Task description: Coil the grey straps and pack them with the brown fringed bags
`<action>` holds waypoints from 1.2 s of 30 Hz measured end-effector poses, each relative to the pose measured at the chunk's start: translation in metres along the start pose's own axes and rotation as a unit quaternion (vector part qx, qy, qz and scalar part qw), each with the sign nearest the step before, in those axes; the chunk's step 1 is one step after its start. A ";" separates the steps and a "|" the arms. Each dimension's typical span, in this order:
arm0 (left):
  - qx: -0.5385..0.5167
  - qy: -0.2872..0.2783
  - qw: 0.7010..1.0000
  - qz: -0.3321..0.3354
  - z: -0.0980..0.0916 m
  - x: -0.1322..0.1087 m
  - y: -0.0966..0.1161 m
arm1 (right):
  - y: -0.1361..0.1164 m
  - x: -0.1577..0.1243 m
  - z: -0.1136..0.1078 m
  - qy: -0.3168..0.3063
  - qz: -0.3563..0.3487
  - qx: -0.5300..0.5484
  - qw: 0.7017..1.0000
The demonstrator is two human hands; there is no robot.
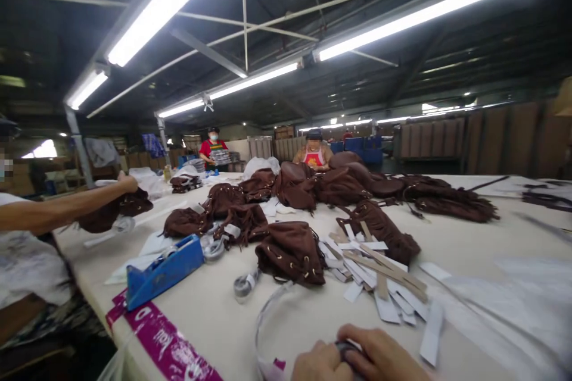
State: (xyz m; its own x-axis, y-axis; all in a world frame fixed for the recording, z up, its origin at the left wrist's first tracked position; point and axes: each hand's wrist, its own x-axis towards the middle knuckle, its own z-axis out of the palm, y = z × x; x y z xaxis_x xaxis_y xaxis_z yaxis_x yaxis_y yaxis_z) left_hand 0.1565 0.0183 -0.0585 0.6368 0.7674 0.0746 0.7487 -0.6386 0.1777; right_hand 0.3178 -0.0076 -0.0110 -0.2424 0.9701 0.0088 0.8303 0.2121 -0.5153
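Observation:
At the bottom edge both my hands meet over a small dark object [346, 352]. My left hand [315, 364] is curled against it. My right hand [384, 357] lies over it with fingers wrapped. A clear tape or plastic strip [263, 324] loops up from them toward a brown fringed suede bag [291, 253]. Loose white and tan paper tags [379, 277] lie scattered just right of that bag.
A blue tape dispenser [163, 271] and a magenta printed strip [165, 342] sit at the table's left edge [89, 286]. Many brown bags [339, 184] pile across the middle. A co-worker's arm [62, 208] reaches in from the left. Two people work at the far end.

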 end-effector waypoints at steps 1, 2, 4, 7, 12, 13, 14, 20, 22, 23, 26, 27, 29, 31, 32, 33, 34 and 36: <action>0.041 0.010 0.999 -0.014 0.006 0.008 0.005 | -0.003 0.001 -0.002 0.010 0.030 0.005 0.999; 0.071 0.024 0.997 -0.017 0.010 0.014 0.011 | -0.005 0.001 -0.005 0.021 0.062 0.009 0.998; 0.085 0.053 0.995 -0.004 0.011 0.022 0.023 | -0.006 0.001 -0.008 0.034 0.117 0.004 0.992; 0.072 0.062 0.995 0.018 -0.003 0.016 0.033 | -0.002 -0.001 -0.008 0.049 0.136 -0.038 0.989; 0.061 0.018 0.994 0.089 -0.044 -0.009 0.021 | -0.002 -0.003 -0.013 0.057 0.110 -0.064 0.990; 0.066 0.008 0.994 0.092 -0.050 -0.013 0.014 | -0.003 -0.004 -0.015 0.058 0.101 -0.061 0.991; 0.073 0.000 0.993 0.093 -0.055 -0.017 0.006 | -0.005 -0.005 -0.018 0.056 0.093 -0.057 0.992; 0.146 0.001 0.966 0.211 -0.076 -0.022 -0.071 | -0.005 -0.014 -0.029 0.017 0.089 -0.021 0.996; 0.160 0.036 0.948 0.272 -0.088 -0.017 -0.100 | -0.003 -0.017 -0.031 0.010 0.080 -0.014 0.997; 0.163 0.044 0.940 0.298 -0.096 -0.013 -0.114 | -0.003 -0.018 -0.032 0.006 0.074 -0.011 0.997; 0.175 0.054 0.922 0.340 -0.121 -0.001 -0.145 | -0.004 -0.021 -0.036 -0.004 0.066 0.001 0.998; 0.183 0.062 0.917 0.348 -0.129 0.004 -0.151 | -0.005 -0.023 -0.038 -0.010 0.067 0.003 0.998; 0.211 0.084 0.901 0.371 -0.140 0.015 -0.158 | -0.007 -0.026 -0.042 -0.019 0.067 -0.004 0.998; 0.244 0.102 0.879 0.397 -0.145 0.028 -0.159 | -0.008 -0.029 -0.045 -0.024 0.068 -0.015 0.997; 0.257 0.107 0.869 0.409 -0.145 0.035 -0.158 | -0.007 -0.032 -0.047 -0.029 0.074 -0.020 0.997; 0.266 0.110 0.861 0.420 -0.145 0.041 -0.157 | -0.006 -0.034 -0.048 -0.033 0.083 -0.022 0.996; 0.270 0.112 0.855 0.428 -0.145 0.047 -0.156 | -0.005 -0.037 -0.049 -0.037 0.095 -0.021 0.995; 0.272 0.113 0.850 0.437 -0.145 0.057 -0.153 | -0.002 -0.044 -0.049 -0.042 0.116 -0.019 0.992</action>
State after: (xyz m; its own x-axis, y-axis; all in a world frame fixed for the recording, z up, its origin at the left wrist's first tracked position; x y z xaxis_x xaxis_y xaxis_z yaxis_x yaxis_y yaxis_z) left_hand 0.0513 0.1677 0.0606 0.9880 -0.0614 0.1415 0.0210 -0.8553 -0.5177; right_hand 0.3514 -0.0447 0.0310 -0.0822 0.9804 -0.1789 0.8863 -0.0102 -0.4629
